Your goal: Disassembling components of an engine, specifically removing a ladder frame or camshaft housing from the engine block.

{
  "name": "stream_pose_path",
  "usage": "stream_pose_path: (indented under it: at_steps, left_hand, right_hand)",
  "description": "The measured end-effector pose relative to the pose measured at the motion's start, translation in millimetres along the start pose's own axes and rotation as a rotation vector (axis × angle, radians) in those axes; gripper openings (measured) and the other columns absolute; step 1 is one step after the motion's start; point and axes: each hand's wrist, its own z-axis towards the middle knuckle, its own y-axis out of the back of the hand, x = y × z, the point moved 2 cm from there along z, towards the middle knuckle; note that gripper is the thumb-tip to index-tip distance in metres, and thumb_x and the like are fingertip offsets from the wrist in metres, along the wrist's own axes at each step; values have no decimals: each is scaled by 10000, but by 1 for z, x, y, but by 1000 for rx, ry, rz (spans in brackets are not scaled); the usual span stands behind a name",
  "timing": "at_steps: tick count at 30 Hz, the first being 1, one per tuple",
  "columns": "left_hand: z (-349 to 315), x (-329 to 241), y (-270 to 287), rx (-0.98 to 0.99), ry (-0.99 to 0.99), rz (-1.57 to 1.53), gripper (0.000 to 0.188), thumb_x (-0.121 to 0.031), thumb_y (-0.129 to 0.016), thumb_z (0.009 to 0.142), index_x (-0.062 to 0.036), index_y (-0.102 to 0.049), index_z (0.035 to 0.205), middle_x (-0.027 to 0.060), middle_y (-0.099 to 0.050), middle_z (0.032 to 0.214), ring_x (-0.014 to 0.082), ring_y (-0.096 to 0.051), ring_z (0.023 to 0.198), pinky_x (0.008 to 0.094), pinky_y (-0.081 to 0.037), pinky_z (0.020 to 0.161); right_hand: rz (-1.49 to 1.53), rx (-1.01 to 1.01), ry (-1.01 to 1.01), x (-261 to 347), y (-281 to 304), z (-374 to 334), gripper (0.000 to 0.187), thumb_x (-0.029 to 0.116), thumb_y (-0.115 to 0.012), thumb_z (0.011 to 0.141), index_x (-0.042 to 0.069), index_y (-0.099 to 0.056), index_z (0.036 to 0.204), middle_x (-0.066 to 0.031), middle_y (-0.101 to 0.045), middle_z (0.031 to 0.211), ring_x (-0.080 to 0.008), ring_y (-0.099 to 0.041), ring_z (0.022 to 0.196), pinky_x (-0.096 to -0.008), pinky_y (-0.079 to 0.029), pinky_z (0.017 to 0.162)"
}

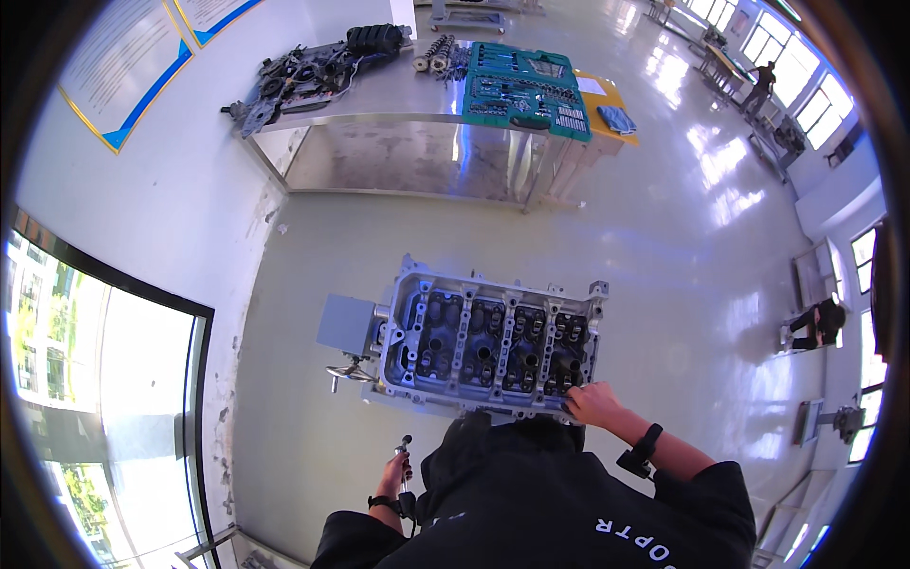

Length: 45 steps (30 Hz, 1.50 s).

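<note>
In front of me an aluminium engine cylinder head (pixel 508 343) sits on a stand, its open top showing dark valve springs and round bores. My right hand (pixel 595 405) reaches its near right corner; the fingers are bent down over the edge there, and their tips are hidden among the dark parts. Low and to the left, away from the cylinder head, my left hand (pixel 393 471) is closed around a slim metal tool with a black rounded end (pixel 407 440). That tool points upward; its exact kind is not clear.
Left of the cylinder head are a grey box (pixel 346 323) and a handwheel (pixel 351 374). Beyond stands a metal workbench (pixel 379 156) with engine parts (pixel 303 81), camshafts (pixel 436 57) and a green socket set (pixel 526 90). Glass door (pixel 123 379) at left; people are at far right.
</note>
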Motion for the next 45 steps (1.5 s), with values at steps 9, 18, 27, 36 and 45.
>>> stream_pose_path:
  at_steps: [9, 18, 27, 36, 45]
  left_hand:
    - [4, 3, 1, 23, -18, 26, 260, -279, -530, 889, -172, -409, 686, -47, -347, 565, 112, -364, 497, 295, -320, 504]
    - [8, 8, 7, 8, 14, 82, 261, -303, -536, 884, -163, -421, 697, -39, -358, 577, 117, -379, 503, 286, -340, 510]
    - [3, 3, 2, -73, -10, 63, 249, -276, -559, 876, -156, -435, 697, -54, -334, 546, 79, -338, 459, 260, -307, 460]
    - [-5, 3, 1, -11, -42, 11, 217, -264, -578, 872, -142, -469, 728, -55, -367, 612, 79, -353, 509, 254, -316, 498]
    - [8, 20, 8, -33, -37, -31, 237, -268, -606, 867, -153, -462, 720, -72, -346, 580, 66, -319, 460, 265, -251, 447]
  right_hand:
    - [-132, 58, -20, -1, -15, -6, 321, 362, -562, 852, 57, -643, 798, -165, -649, 689, -353, -641, 664, -490, -486, 611]
    - [-115, 145, -35, 2, -1, -4, 274, 329, -587, 826, 63, -635, 786, -163, -646, 698, -360, -645, 686, -470, -508, 617]
    - [32, 105, 9, 2, 9, -1, 274, 316, -568, 848, 49, -601, 900, -160, -644, 701, -366, -632, 677, -481, -488, 632]
    - [-59, 34, 54, -2, -12, -1, 230, 288, -608, 821, 60, -617, 791, -152, -628, 653, -358, -615, 633, -482, -464, 590]
    - [-63, 3, 72, 2, -8, -5, 150, 222, -622, 804, 92, -636, 875, -142, -628, 652, -351, -625, 645, -477, -482, 607]
